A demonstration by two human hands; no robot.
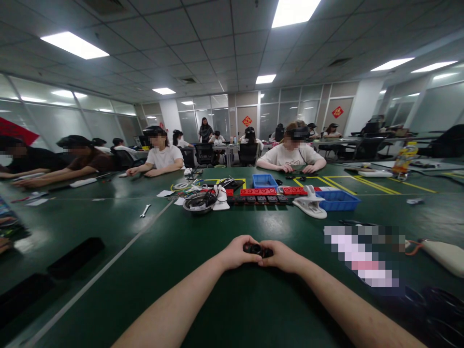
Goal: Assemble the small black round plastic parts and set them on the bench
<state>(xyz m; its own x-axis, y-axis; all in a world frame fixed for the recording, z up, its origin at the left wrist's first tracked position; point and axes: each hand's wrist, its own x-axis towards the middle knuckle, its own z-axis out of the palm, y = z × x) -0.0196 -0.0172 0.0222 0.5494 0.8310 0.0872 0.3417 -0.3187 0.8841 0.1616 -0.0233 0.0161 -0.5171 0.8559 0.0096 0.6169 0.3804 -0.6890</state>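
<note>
Close together at the middle of the green table (203, 299), my two hands meet around a small dark round part (255, 249). My left hand (237, 252) has its fingers wrapped round the left side of this part. From the right, my right hand (281, 256) grips its other end, with thumb and fingers closed. The fingers hide much of the part, so its details cannot be made out.
Beyond the hands are a blue bin (339, 199), a smaller blue bin (264, 181), red strips (258, 192), a white clamp (311, 205) and a bowl of cables (199, 203). A wrench (145, 210) lies left. A person (293, 152) sits opposite.
</note>
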